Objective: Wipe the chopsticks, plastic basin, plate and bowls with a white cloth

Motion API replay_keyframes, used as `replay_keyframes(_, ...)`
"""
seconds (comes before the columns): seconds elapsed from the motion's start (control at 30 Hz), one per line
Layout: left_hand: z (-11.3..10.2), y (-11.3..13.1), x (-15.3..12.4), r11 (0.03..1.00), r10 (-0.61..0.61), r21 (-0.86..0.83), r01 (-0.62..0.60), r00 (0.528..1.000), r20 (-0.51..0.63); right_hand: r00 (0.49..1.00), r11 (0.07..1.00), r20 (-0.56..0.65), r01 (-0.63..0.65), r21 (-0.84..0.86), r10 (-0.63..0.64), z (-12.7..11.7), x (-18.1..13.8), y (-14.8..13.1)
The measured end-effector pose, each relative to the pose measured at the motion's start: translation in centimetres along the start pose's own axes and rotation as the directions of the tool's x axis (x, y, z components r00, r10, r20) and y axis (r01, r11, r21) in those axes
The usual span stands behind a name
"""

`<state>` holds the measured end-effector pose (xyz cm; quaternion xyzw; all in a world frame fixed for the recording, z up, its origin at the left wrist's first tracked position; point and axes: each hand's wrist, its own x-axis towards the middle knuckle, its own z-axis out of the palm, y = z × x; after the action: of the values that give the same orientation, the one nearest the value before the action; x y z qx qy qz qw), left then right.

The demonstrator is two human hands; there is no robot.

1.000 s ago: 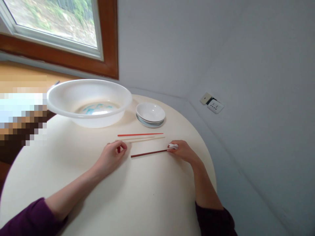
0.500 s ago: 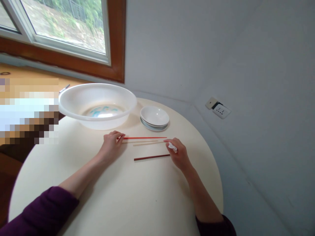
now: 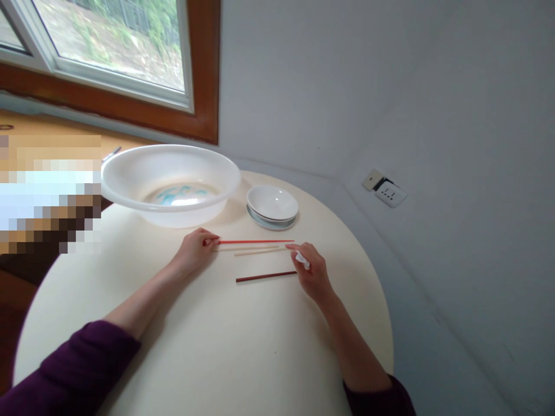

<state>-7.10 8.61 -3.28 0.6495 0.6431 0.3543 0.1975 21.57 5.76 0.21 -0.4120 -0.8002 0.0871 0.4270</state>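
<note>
On the round table (image 3: pixel 217 358), as the head view shows it, four chopsticks lie roughly side by side between the two hands. The left hand (image 3: pixel 195 248) has its fingertips pinched on the left end of the red chopstick (image 3: pixel 255 241), the farthest of the four from the person; its thin tip points right. Just nearer lie two pale ones, close together: the left pale chopstick (image 3: pixel 249 249), whose left end runs up to the left hand, and the right pale chopstick (image 3: pixel 258 252), slightly slanted. Nearest the person, a little apart from these, is the brown chopstick (image 3: pixel 264 277).

The right hand (image 3: pixel 313 273) grips a white tissue (image 3: pixel 302 260) between thumb and curled fingers. Its forefinger reaches out to the right end of the right pale chopstick; whether it touches, I cannot tell. The right end of the brown chopstick meets the edge of that hand and is lost to sight there. Both arms wear dark purple sleeves (image 3: pixel 87 358).

Beyond the chopsticks, a white bowl (image 3: pixel 272 202) sits on a pale dish (image 3: pixel 271 223). To its left stands a wide white basin (image 3: pixel 171 207) with a blue-green pattern at the bottom. A wood-framed window (image 3: pixel 204 86) is behind, and a socket (image 3: pixel 391 192) is on the wall at right.
</note>
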Motion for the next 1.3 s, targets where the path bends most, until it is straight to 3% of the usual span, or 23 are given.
replay_keyframes(0.63,-0.1,0.5,-0.3,0.998,-0.057,0.03,0.057,0.998,0.006,1.0,1.0,-0.008,0.008,-0.016,-0.008,0.1,0.0,0.2)
replay_keyframes(0.77,-0.4,0.9,-0.6,0.999,-0.035,0.006,0.035,0.999,-0.039,1.0,0.999,0.005,0.003,-0.044,-0.002,0.1,-0.1,0.4)
replay_keyframes(0.9,-0.8,1.7,-0.8,0.989,-0.035,-0.147,0.024,0.997,-0.069,0.998,0.999,0.066,0.021,-0.041,-0.019,-0.2,-0.2,0.0)
replay_keyframes(1.03,-1.3,2.5,-1.1,0.906,-0.101,-0.414,0.087,0.995,-0.013,0.996,0.999,0.08,0.035,-0.007,-0.034,-0.5,-0.3,-0.3)
replay_keyframes(1.3,-2.0,3.5,-1.9,0.707,-0.168,-0.679,0.195,0.98,0.106,0.981,0.981,-0.101,-0.15,0.125,0.163,0.0,-0.8,0.6)
